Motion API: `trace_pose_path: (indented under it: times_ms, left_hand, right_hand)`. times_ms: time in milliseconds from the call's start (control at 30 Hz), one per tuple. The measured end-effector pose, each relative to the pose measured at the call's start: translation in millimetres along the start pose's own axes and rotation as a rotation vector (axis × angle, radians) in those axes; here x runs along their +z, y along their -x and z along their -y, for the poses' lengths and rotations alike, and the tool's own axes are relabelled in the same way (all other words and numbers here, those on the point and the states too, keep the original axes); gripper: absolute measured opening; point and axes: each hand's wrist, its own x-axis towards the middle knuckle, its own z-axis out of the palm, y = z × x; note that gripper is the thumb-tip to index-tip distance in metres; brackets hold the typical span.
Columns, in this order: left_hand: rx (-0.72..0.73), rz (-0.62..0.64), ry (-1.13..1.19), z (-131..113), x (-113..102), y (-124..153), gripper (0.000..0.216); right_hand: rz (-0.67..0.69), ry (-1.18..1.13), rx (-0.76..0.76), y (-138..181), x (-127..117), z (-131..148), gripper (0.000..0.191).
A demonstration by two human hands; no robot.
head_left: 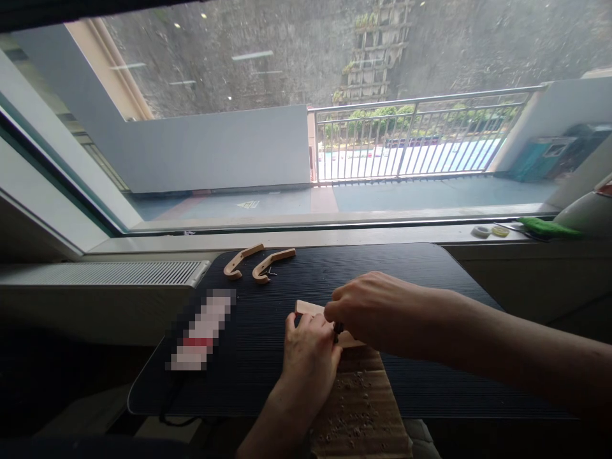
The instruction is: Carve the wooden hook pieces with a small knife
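A pale wooden piece point(308, 307) lies at the far end of a strip of corrugated cardboard point(368, 389), which is sprinkled with small shavings. My left hand point(310, 347) grips the wood from the near side, its fingers curled over it. Above the wood, my right hand point(366, 306) is closed in a fist. A small dark part point(338, 328) shows below this fist, but the rest is covered, so what it holds is unclear. Farther back on the left lie two J-shaped wooden hooks point(235, 266) with dark holes, and small screws point(270, 272) rest by one of them.
The black table point(268, 382) stands against a windowsill point(306, 238). A blurred-out pale object point(203, 331) lies at the table's left, with a cable below. Tape rolls point(480, 232) and a green brush-like thing point(549, 226) sit on the sill. A radiator point(105, 273) is at left.
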Motion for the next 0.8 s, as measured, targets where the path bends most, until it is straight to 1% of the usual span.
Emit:
trace_pose_path:
  times_ms: [67,167,300,400,500,600,733,767,800]
  left_hand:
    - [0.011,-0.012,0.001,0.6,1.3,0.5,0.016]
    - [0.01,-0.029,-0.002,1.1,3.2,0.9,0.015]
    - [-0.001,-0.01,-0.001,1.3,4.2,0.2,0.016]
    - [-0.009,-0.001,0.004,1.5,4.0,-0.5,0.017]
    - [-0.009,0.009,0.002,1.6,3.0,-0.7,0.015]
    - [-0.007,0.027,-0.009,1.0,1.2,-0.8,0.013]
    - [-0.021,0.028,-0.016,-1.1,-0.5,-0.5,0.013]
    - [-0.022,0.015,-0.022,-1.4,-0.4,-0.3,0.014]
    - [-0.019,0.003,-0.029,-1.5,0.0,-0.1,0.014]
  right_hand:
    - [0.02,0.0,-0.016,0.7,1.3,-1.4,0.011]
    - [0.0,-0.012,-0.033,-0.4,6.5,-4.9,0.009]
    - [-0.029,-0.047,-0.028,-1.9,10.4,-9.1,0.008]
    - [-0.017,-0.056,-0.006,-3.1,12.0,-10.0,0.006]
    - [-0.027,-0.027,-0.002,-5.5,16.7,-9.2,0.004]
    - [-0.07,0.028,0.014,-7.4,20.5,-6.8,0.008]
    - [-0.068,0.015,0.129,-2.4,11.5,-2.6,0.012]
    - [-0.063,-0.005,0.14,0.1,7.6,-1.9,0.013]
    - [-0.064,-0.023,0.12,2.6,4.0,-1.6,0.011]
